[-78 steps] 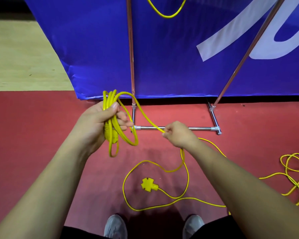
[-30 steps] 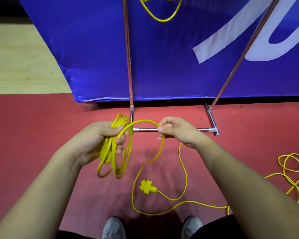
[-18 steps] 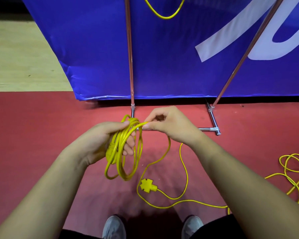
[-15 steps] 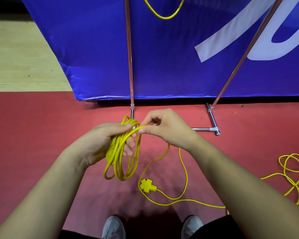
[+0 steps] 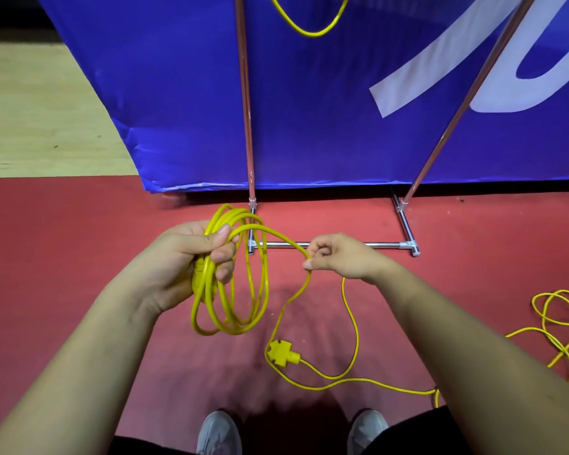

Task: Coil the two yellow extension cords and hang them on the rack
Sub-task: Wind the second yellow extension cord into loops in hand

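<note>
A: Left hand (image 5: 191,257)?
B: Curled round the coil (image 5: 230,290) of yellow cord, thumb across the top. The loops hang below the fist.
A: Right hand (image 5: 339,257)?
B: Pinching the loose strand (image 5: 276,234) that runs off the coil, near the left hand. Slack drops below it to the floor (image 5: 63,257). The socket end (image 5: 281,353) lies between the forearms. The rack bar (image 5: 381,245) sits just beyond both hands.
</note>
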A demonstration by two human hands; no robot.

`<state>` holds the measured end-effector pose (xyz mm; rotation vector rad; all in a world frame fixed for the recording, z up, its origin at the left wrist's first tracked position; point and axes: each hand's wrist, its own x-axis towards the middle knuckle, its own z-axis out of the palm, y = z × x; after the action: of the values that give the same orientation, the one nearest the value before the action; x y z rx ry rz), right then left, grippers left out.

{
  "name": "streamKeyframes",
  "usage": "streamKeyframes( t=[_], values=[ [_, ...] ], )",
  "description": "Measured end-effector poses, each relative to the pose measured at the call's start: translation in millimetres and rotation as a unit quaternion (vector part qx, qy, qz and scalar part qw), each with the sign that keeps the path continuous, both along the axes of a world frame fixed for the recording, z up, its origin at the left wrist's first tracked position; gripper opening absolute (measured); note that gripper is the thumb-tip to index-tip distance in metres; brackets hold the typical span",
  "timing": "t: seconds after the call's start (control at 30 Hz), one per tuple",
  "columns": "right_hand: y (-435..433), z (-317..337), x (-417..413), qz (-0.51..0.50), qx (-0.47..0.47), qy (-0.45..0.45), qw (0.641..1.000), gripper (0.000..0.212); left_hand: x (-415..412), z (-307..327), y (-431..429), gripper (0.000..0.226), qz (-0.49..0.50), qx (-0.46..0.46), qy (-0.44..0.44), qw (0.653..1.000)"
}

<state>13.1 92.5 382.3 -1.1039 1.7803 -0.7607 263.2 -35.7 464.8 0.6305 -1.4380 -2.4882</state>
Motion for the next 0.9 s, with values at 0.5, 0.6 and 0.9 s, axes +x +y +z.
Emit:
streamKeyframes(
  t=[0.5, 0.6, 0.9],
  values=[
    [-15, 41, 4, -0.186, -0.248, -0.06, 0.949, 0.015, 5, 11, -2, 0.044, -0.037, 0.051, -0.014, 0.998],
    [-13, 46, 10, -0.135, -0.239, -0.003, 0.961, 0.012, 3, 8, 2, 0.045, -0.054, 0.026, -0.032, 0.998],
    [-18, 72, 44, -0.01, -0.279, 0.048, 0.959, 0.013, -7, -1, 14, 0.019, -0.049, -0.024, -0.047, 0.997]
  ],
)
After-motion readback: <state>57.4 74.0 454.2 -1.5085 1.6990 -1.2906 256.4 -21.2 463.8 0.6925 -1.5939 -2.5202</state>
